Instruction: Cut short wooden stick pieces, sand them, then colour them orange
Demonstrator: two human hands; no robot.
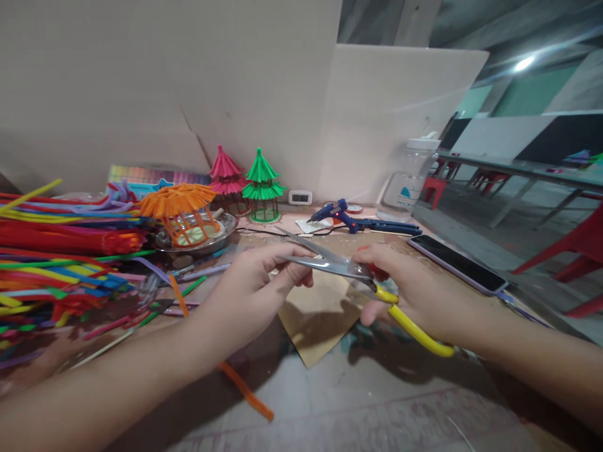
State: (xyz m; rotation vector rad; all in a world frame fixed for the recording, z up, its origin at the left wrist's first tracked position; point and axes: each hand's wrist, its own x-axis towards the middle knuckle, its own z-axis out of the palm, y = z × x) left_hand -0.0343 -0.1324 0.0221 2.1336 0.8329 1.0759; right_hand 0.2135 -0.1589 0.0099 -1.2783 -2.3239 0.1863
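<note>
My right hand (417,295) is closed around the yellow handles of a pair of scissors (339,267), whose metal blades stand apart and point left. My left hand (252,285) is pinched at the blades' tips; whatever it pinches is too small to make out. Both hands hover over a brown cardboard piece (318,317) on the table. An orange pipe cleaner (247,392) lies under my left forearm.
A heap of coloured pipe cleaners (56,251) fills the left. An orange-roofed model (179,210) sits in a metal dish, with pink (226,179) and green (262,185) pagoda models behind. A blue glue gun (343,216), a phone (455,262) and a plastic jar (409,179) lie right.
</note>
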